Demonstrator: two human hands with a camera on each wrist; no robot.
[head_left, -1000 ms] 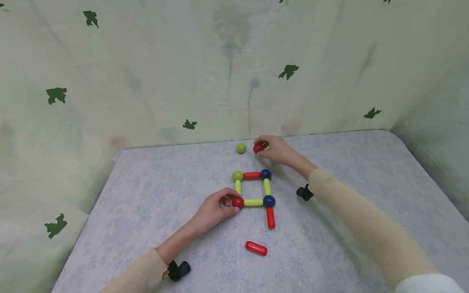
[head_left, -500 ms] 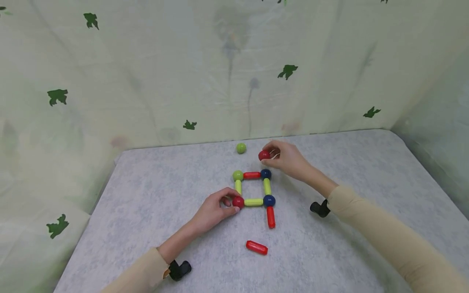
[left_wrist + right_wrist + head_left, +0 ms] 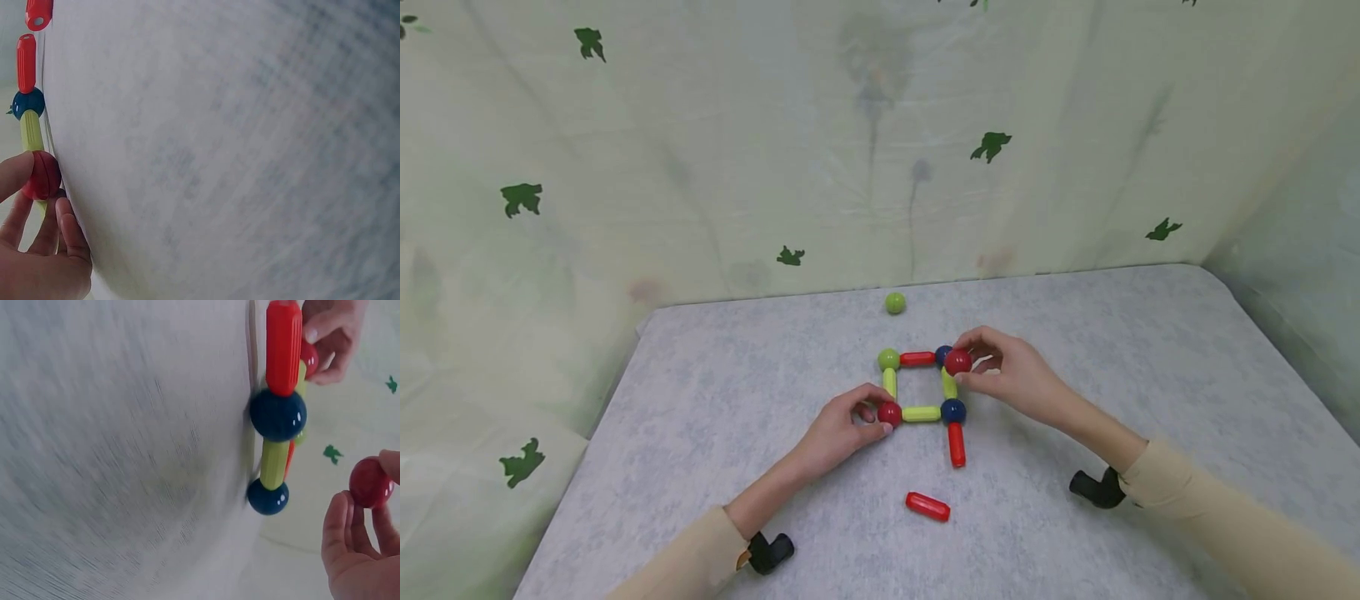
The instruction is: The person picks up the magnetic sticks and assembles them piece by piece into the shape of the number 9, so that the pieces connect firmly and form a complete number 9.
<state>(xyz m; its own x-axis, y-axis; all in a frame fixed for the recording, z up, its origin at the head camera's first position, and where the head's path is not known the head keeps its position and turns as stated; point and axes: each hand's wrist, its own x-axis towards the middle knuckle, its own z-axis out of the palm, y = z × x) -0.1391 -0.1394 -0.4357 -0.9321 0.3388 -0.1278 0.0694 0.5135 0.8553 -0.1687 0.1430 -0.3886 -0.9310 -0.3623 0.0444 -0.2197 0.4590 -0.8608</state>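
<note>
My left hand (image 3: 841, 429) pinches the red ball (image 3: 890, 414) at the near left corner of a square of balls and rods. Its other corners are a green ball (image 3: 888, 359) and two blue balls, the near one (image 3: 953, 411) with a red rod (image 3: 957, 446) pointing toward me. Between thumb and fingers my right hand (image 3: 1011, 372) holds a second red ball (image 3: 958, 362). In the right wrist view that red ball (image 3: 370, 482) is raised off the table, apart from the square. In the head view it partly covers the far blue ball (image 3: 943, 356).
A loose red rod (image 3: 928, 507) lies on the grey tabletop (image 3: 752, 367) in front of the square. Behind it, near the back edge, sits a loose green ball (image 3: 895, 303). Pale cloth with green leaf shapes hangs behind and beside the table.
My right hand has carried its red ball nearer, from beside the loose green ball to above the square's far right corner. The left hand keeps its grip in the same place.
</note>
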